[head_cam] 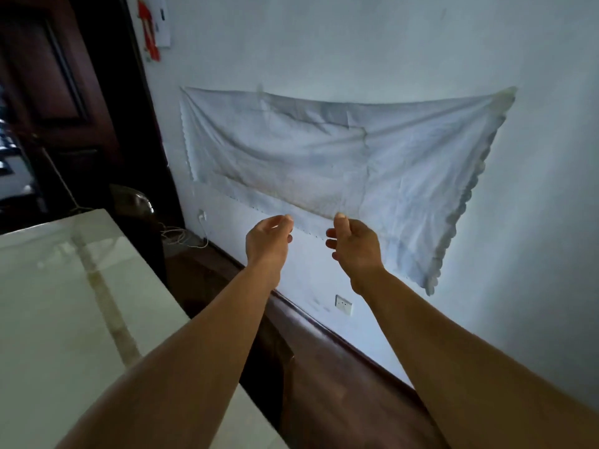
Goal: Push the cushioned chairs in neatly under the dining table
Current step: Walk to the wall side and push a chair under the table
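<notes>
Pale glossy dining table [58,303] lies left; left hand [267,241] and right hand [355,246] hover loosely curled, empty, before a white wall [356,43] with pinned cloth [324,150]; dark, perhaps wooden, floor [324,384].

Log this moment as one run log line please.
left hand: open, empty | right hand: open, empty | glossy pale stone dining table: at left, untouched | cushioned chairs: none in view

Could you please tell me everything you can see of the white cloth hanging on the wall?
The white cloth is thin, creased fabric fixed flat against the pale wall, wider than tall, sagging in soft folds between its upper corners. Its right edge is scalloped, its left edge finely notched. A faint yellowish stain marks the lower middle. Neither hand visibly grips it.
</notes>
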The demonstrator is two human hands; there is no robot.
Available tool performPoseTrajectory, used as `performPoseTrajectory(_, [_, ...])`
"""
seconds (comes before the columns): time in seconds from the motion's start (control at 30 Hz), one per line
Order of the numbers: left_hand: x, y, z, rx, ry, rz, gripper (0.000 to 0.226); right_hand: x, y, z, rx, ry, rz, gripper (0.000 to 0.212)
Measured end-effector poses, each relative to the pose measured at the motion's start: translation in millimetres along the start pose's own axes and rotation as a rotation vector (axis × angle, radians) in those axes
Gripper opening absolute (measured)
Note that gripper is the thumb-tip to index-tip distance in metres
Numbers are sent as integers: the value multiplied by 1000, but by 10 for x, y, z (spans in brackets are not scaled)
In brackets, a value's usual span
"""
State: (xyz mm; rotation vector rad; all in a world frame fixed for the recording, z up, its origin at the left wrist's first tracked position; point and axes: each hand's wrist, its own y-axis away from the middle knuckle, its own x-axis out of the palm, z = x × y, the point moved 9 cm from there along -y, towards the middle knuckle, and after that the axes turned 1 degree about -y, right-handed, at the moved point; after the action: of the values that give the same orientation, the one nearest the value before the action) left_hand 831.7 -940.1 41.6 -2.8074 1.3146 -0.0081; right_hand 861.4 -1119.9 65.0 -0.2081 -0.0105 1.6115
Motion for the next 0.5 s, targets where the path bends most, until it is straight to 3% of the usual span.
performPoseTrajectory(0.3, [738,-758,-104,3,36,-226,11,-134,-1519,59,-200,17,201,48])
performPoseTrajectory(0.5, [868,-1205,-63,-24,41,-382,16,139,-2258,-146,-124,-8,333,40])
